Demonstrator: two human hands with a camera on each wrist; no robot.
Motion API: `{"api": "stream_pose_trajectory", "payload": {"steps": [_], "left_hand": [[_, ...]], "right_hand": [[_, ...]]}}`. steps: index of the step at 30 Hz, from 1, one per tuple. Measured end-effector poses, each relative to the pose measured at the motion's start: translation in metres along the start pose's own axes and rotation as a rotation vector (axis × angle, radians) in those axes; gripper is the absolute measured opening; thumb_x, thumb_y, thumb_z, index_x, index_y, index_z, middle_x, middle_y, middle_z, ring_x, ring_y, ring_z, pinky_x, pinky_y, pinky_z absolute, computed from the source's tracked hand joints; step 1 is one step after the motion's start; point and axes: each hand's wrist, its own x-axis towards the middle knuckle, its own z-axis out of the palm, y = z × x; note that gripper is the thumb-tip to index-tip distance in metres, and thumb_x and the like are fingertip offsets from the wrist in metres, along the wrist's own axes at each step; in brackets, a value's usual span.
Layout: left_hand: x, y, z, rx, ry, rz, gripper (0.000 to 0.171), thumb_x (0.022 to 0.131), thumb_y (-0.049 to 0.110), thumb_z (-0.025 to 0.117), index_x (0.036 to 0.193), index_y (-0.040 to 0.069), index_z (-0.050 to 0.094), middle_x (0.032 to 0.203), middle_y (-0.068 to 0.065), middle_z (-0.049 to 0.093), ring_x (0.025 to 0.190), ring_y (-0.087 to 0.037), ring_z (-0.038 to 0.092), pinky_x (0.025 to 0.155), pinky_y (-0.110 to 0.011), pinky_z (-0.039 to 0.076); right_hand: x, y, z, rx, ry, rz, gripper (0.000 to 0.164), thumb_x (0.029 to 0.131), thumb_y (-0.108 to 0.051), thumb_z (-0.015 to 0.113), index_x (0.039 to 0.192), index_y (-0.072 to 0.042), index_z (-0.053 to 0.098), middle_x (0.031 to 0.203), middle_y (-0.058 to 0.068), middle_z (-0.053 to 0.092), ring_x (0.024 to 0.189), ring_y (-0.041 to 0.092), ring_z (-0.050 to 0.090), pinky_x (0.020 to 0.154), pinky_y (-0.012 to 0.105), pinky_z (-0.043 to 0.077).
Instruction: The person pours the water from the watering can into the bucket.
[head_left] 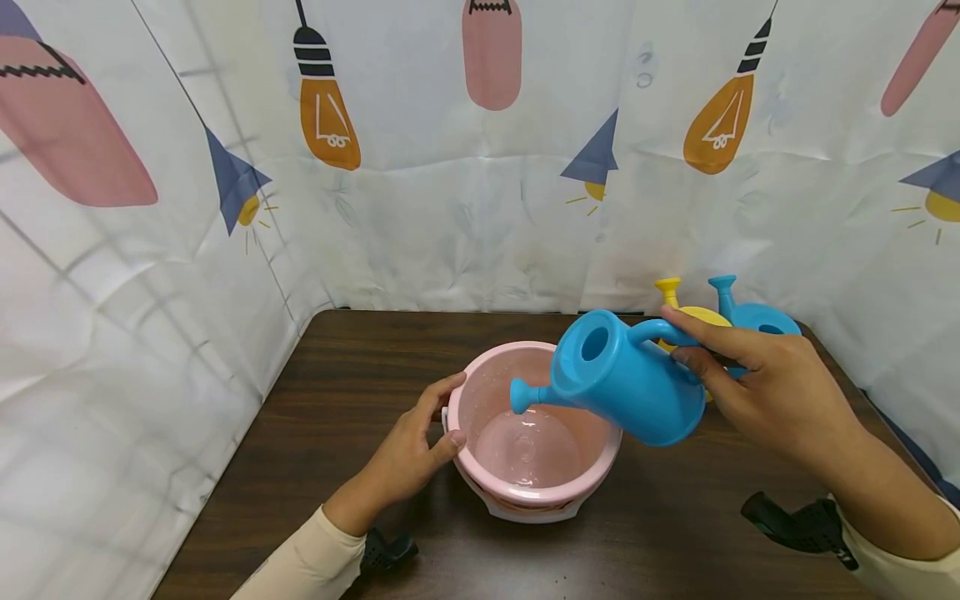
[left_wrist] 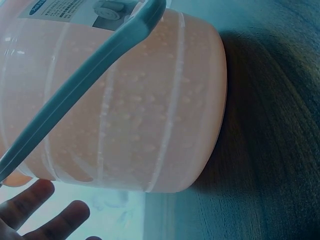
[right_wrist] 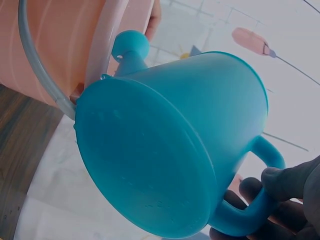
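A pink bucket (head_left: 525,497) stands upright on the table, with wet-looking glints inside its bottom. My left hand (head_left: 405,454) touches its left rim with thumb and fingers spread; in the left wrist view, relaxed fingers (left_wrist: 65,222) show beside the bucket wall (left_wrist: 140,110). A blue watering can (head_left: 637,387) is held in the air by my right hand (head_left: 780,387), which grips its loop handle. The can tilts left, its spout head over the bucket's opening. No stream of water is visible. The right wrist view shows the can's base (right_wrist: 145,160) and curled fingers on the handle.
Behind my right hand, a yellow watering can (head_left: 701,315) and a second blue watering can (head_left: 765,318) stand at the table's back right, partly hidden. The bucket's carrying handle (left_wrist: 80,90) hangs down its side. A printed white curtain (head_left: 450,233) borders the dark wooden table (head_left: 337,383).
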Motion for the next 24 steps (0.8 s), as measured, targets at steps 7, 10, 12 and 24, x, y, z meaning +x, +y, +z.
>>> {"api": "stream_pose_trajectory", "payload": {"steps": [7,10,12,24], "left_hand": [[0.0000,0.0007,0.0002,-0.003,0.001,-0.006,0.066,0.102,0.055,0.053,0.158,0.025,0.033,0.134,-0.002,0.062,0.109,-0.020,0.062,0.091,-0.048,0.052],[-0.0002,0.0012,0.0001,-0.003,0.002,-0.004,0.066,0.102,0.054,0.053,0.158,0.025,0.033,0.134,-0.003,0.062,0.110,-0.020,0.062,0.091,-0.046,0.051],[-0.0002,0.0015,-0.0003,-0.003,0.002,-0.003,0.067,0.102,0.055,0.053,0.158,0.025,0.033,0.135,-0.003,0.061,0.111,-0.020,0.061,0.092,-0.045,0.051],[0.0005,0.0028,-0.0003,-0.004,-0.001,-0.010,0.066,0.101,0.047,0.057,0.158,0.024,0.033,0.136,-0.003,0.061,0.113,-0.019,0.061,0.094,-0.044,0.050]], "right_hand": [[0.0002,-0.0003,-0.0004,0.002,-0.002,-0.005,0.071,0.075,0.011,0.082,0.139,-0.016,0.067,0.101,0.005,0.077,0.056,0.000,0.046,0.051,0.018,0.028],[0.0002,-0.0005,-0.0002,0.007,-0.004,-0.003,0.072,0.076,0.011,0.082,0.140,-0.018,0.066,0.102,0.006,0.077,0.058,0.000,0.049,0.051,0.018,0.028],[0.0005,-0.0007,-0.0001,0.007,-0.005,-0.003,0.072,0.076,0.011,0.082,0.140,-0.018,0.066,0.103,0.007,0.077,0.058,0.000,0.049,0.050,0.018,0.029],[-0.0002,-0.0006,-0.0002,0.020,0.004,-0.014,0.067,0.079,0.005,0.082,0.140,-0.017,0.066,0.107,0.007,0.077,0.058,0.000,0.047,0.051,0.018,0.029]]}}
